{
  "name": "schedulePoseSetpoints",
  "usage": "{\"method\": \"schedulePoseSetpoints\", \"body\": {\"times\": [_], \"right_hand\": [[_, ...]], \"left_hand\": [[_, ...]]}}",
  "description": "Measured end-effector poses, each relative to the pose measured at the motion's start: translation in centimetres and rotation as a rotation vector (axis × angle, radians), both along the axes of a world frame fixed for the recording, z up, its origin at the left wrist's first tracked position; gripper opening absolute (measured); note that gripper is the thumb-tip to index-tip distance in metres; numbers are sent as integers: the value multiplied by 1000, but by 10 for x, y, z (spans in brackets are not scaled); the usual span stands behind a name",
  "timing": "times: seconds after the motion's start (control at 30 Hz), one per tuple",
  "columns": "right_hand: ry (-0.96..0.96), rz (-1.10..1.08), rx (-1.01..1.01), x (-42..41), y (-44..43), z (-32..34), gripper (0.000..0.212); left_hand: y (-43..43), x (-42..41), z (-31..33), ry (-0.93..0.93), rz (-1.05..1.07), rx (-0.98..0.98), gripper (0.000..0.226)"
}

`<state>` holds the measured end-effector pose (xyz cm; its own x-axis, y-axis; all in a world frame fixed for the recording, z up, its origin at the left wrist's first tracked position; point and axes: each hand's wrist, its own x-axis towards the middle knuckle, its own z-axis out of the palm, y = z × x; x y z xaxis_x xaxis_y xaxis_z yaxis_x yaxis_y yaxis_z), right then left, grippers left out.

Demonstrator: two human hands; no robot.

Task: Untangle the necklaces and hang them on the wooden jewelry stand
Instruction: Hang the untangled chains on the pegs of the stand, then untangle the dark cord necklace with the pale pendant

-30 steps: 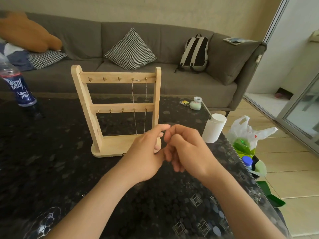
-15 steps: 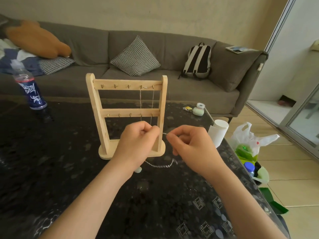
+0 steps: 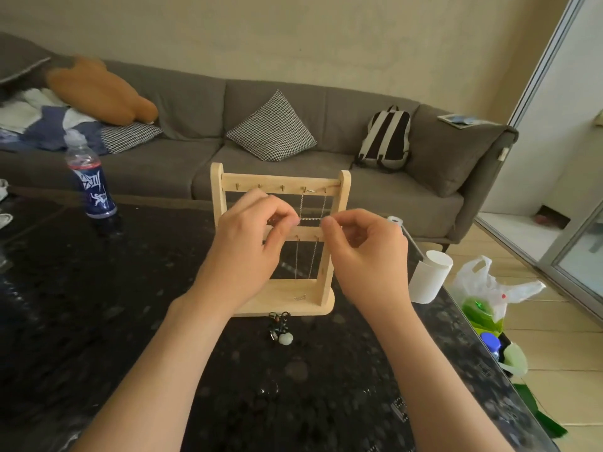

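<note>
The wooden jewelry stand [image 3: 345, 190] is upright on the dark table, with two rails of small hooks. One silver chain [image 3: 301, 203] hangs from the top rail's right hooks. In front of the stand, at the height of the lower rail, my left hand [image 3: 251, 243] and my right hand [image 3: 362, 252] each pinch one end of a short twisted silver necklace [image 3: 310, 219], stretched level between them. A dark corded necklace with a pale pendant [image 3: 281, 331] lies on the table just before the stand's base.
A blue-labelled plastic bottle [image 3: 93, 184] stands at the table's far left. A white paper roll [image 3: 429, 282] sits near the table's right edge. Beyond that edge, bags and a bottle [image 3: 489, 308] are on the floor. A grey sofa [image 3: 182, 171] runs behind the table.
Both hands have risen from near the stand's base to the lower rail's height. The silver necklace, which sagged between them, is now pulled taut. The pendant necklace on the table has come into view.
</note>
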<state>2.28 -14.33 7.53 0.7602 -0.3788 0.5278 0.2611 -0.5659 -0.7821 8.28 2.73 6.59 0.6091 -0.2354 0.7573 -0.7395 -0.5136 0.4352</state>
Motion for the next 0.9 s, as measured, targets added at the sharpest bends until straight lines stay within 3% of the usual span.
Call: {"method": "schedulePoseSetpoints", "body": {"times": [0.2, 0.47, 0.67, 0.9], "right_hand": [[-64, -46, 16, 23, 19, 12, 9], [-143, -213, -11, 61, 34, 13, 15], [-123, -268, -29, 76, 44, -2, 17], [-97, -188, -107, 72, 46, -23, 14]], "left_hand": [[11, 17, 6, -117, 115, -81, 8], [-3, 33, 12, -105, 265, -232, 7], [-9, 43, 11, -133, 338, -178, 7], [-1, 39, -4, -86, 255, -56, 3]]}}
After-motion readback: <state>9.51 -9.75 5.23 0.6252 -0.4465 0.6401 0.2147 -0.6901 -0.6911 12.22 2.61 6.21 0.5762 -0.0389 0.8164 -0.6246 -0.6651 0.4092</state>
